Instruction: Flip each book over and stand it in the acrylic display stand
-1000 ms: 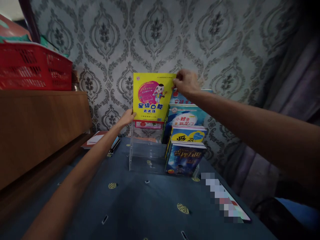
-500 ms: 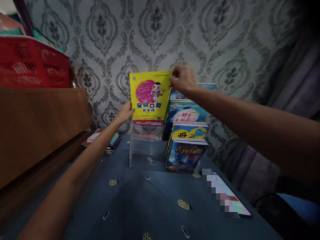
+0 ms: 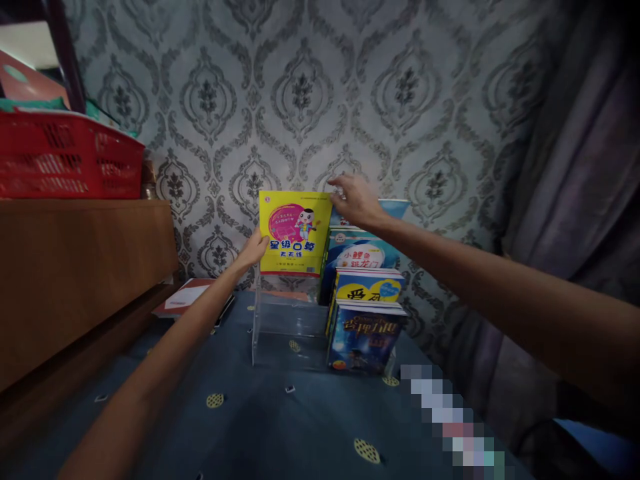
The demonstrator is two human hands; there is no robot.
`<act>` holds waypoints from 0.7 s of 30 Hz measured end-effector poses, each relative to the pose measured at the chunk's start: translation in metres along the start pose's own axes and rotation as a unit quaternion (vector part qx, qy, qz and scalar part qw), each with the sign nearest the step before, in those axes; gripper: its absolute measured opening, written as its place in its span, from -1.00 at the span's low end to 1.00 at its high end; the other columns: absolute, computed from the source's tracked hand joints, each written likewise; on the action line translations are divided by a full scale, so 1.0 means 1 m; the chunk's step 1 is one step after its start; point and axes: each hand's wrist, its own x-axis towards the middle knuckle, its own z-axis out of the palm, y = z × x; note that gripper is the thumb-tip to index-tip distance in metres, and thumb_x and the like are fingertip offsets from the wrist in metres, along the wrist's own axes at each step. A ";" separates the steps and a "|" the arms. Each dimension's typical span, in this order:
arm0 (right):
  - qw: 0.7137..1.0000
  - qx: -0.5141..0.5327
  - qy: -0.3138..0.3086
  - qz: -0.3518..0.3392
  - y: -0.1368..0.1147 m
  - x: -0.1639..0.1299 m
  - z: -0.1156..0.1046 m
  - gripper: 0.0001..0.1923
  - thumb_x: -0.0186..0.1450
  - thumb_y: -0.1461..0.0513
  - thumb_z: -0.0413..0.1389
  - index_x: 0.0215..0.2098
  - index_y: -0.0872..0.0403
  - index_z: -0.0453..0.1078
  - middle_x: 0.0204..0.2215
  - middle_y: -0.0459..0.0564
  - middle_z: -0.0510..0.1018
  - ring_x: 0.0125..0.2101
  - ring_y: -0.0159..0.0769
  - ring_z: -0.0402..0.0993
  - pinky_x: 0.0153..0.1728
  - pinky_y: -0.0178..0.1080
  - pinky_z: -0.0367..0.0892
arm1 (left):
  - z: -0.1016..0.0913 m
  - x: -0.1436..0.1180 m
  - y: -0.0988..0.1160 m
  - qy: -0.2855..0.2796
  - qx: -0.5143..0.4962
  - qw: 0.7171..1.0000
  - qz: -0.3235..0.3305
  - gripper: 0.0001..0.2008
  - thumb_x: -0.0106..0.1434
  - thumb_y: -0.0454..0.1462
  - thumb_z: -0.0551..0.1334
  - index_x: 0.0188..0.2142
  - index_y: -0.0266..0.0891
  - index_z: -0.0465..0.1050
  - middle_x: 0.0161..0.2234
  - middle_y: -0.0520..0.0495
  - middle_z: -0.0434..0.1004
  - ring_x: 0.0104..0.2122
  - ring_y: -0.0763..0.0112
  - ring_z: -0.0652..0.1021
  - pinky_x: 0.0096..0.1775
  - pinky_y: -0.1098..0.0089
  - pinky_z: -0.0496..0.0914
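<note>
A yellow workbook [image 3: 293, 260] with a cartoon child on its cover stands upright in the back left part of a clear acrylic book rack [image 3: 287, 343]. My left hand [image 3: 254, 251] holds its left edge, thumb at the front; the other fingers are mostly hidden. By its top right corner is my right hand [image 3: 356, 200], fingers apart and index stretched out, holding nothing. The rack's right side carries stepped rows of books: a dark blue book [image 3: 367, 340] in front, a yellow and blue book [image 3: 367, 285] behind it, then a teal book [image 3: 363, 252] and a light blue book [image 3: 393, 210].
Left of the rack, flat books or papers [image 3: 185, 297] lie on the dark blue patterned tablecloth [image 3: 250, 427]. A red plastic basket [image 3: 70, 157] sits on a wooden cabinet [image 3: 85, 267] at left. A pixelated patch covers something at right. Patterned wallpaper is behind, a curtain [image 3: 565, 200] at right.
The yellow workbook sits lower in the rack. My right hand has let go of its top corner and its fingers have spread. The camera view has tilted up a little.
</note>
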 end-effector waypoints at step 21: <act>0.993 0.073 -0.090 0.036 0.002 0.010 -0.007 -0.62 0.30 0.25 0.00 -0.02 0.09 0.54 -0.17 0.10 0.67 -0.24 -0.08 0.58 -0.20 -0.14 0.43 | 0.002 -0.004 -0.001 -0.012 -0.064 0.997 -0.045 -0.69 0.24 -0.28 0.16 -0.01 -0.22 0.32 -0.07 -0.13 0.54 -0.08 0.19 0.56 0.07 0.11 0.44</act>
